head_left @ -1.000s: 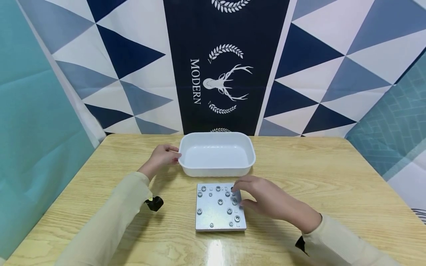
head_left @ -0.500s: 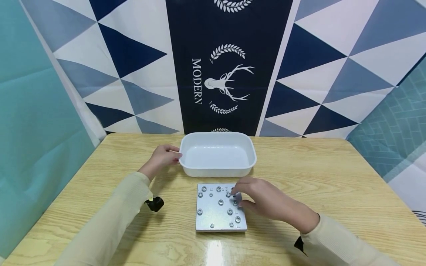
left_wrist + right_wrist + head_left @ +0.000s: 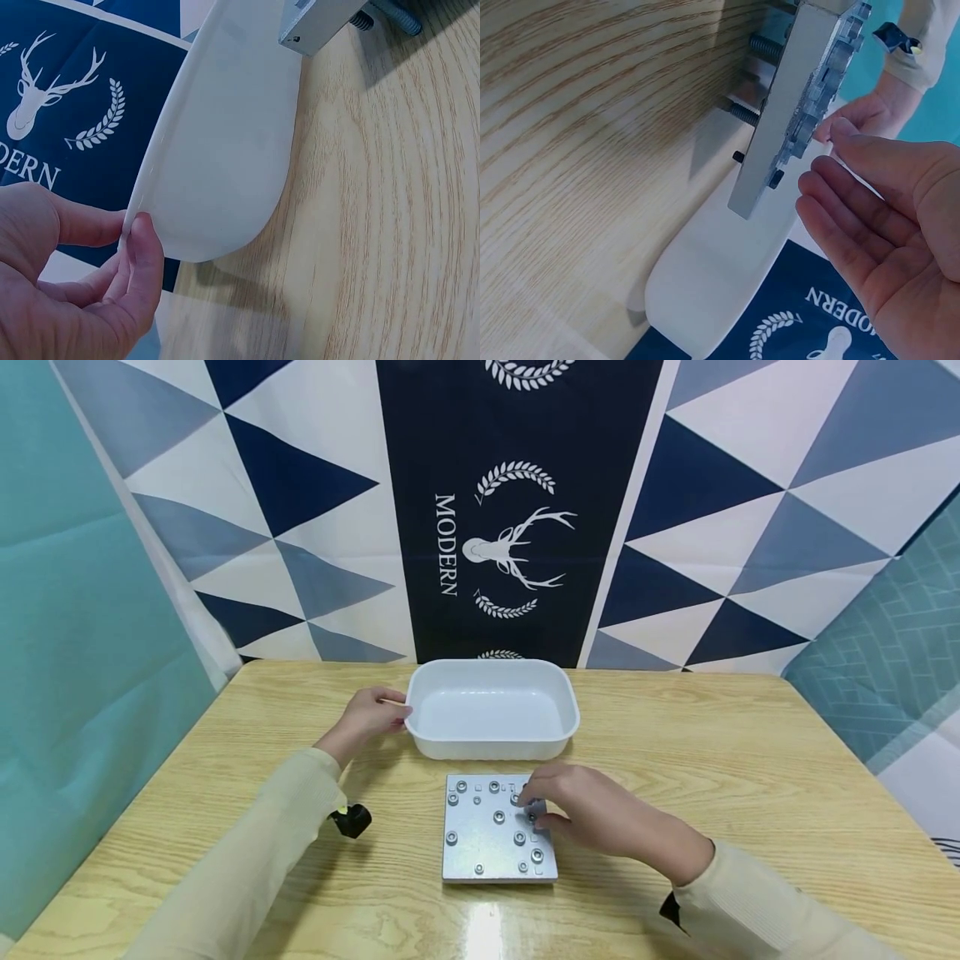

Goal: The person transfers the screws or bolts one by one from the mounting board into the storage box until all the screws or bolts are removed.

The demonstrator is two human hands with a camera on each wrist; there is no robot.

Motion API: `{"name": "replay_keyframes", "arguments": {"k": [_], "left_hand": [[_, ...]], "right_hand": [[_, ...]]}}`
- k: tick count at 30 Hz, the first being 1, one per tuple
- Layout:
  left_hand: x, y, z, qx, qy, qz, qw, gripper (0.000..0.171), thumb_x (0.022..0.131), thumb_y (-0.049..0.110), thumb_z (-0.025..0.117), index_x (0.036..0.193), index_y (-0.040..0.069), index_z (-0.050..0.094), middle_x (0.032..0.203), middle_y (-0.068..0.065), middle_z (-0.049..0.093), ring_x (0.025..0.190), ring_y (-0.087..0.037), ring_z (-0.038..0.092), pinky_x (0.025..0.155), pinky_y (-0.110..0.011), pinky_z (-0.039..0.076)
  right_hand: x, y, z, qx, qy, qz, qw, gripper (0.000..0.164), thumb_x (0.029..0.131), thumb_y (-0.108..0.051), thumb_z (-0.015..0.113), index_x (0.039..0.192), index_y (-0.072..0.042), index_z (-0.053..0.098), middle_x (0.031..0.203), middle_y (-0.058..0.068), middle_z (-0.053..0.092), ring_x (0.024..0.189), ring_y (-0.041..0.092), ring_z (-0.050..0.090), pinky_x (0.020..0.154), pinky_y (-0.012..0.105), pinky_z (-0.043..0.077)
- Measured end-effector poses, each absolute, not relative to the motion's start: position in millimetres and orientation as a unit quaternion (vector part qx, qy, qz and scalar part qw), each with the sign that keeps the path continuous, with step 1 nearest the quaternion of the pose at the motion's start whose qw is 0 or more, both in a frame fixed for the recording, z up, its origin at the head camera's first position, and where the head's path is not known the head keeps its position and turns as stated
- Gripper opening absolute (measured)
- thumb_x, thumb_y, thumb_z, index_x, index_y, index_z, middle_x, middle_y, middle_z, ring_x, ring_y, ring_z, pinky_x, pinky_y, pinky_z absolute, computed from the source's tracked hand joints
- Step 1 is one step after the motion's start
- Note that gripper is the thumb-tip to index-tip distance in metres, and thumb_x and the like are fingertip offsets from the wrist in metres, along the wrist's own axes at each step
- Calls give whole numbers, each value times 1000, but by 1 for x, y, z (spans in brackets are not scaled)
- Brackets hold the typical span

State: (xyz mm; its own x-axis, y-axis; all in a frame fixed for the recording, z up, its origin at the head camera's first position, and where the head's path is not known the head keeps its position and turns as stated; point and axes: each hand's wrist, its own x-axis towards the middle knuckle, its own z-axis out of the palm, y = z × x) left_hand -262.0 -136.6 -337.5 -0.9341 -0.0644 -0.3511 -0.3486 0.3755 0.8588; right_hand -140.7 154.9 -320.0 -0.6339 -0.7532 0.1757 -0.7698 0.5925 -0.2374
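Pinching the near-left rim of a glossy white tray with rounded corners point(image 3: 487, 749), my left grip point(image 3: 371, 713) is narrow, thumb and fingers closing on the wall; the tray extends rightward from it. My right grip point(image 3: 600, 812) is part-spread and carries nothing visible, its fingers curved above the right edge of a square, silver-grey metal plate point(image 3: 472, 852). The plate lies on the light wood-grain bench point(image 3: 712, 735), below and left of that grip. Silver socket-head bolts point(image 3: 498, 817) stand in it, some beside my fingertips; contact cannot be confirmed.

Handling, as judged: the plate should be rigid and heavy for its area; take it by opposite edges. The bolts should be hard, smooth and slippery; pinch each head at its sides. The tray should be light, stiff and apt to slide; hold its rim.
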Motion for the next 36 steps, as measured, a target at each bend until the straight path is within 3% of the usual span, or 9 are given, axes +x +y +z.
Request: {"name": "replay_keyframes", "arguments": {"k": [8,16,36], "left_hand": [[-262,-138,-340,-123,816,551,125,36,93,11,61,127,1,55,116,-16,60,86,-13,61,88,-27,58],[-261,-138,-341,-125,812,554,135,36,94,13,59,128,1,53,124,-17,56,87,-13,60,96,-32,54],[-259,-138,-339,-121,808,560,138,35,95,13,59,128,1,53,125,-17,55,89,-16,59,98,-34,53]], "right_hand": [[-141,155,-323,439,-885,150,16,24,76,-1,77,96,-12,72,94,-3,71,89,7,65,75,20,57],[-141,152,-327,446,-882,149,15,21,78,2,74,94,-11,72,91,-2,71,85,5,64,74,17,56],[-144,149,-332,447,-881,156,-8,20,79,7,71,92,-8,72,93,1,70,87,7,64,73,14,56]]}}
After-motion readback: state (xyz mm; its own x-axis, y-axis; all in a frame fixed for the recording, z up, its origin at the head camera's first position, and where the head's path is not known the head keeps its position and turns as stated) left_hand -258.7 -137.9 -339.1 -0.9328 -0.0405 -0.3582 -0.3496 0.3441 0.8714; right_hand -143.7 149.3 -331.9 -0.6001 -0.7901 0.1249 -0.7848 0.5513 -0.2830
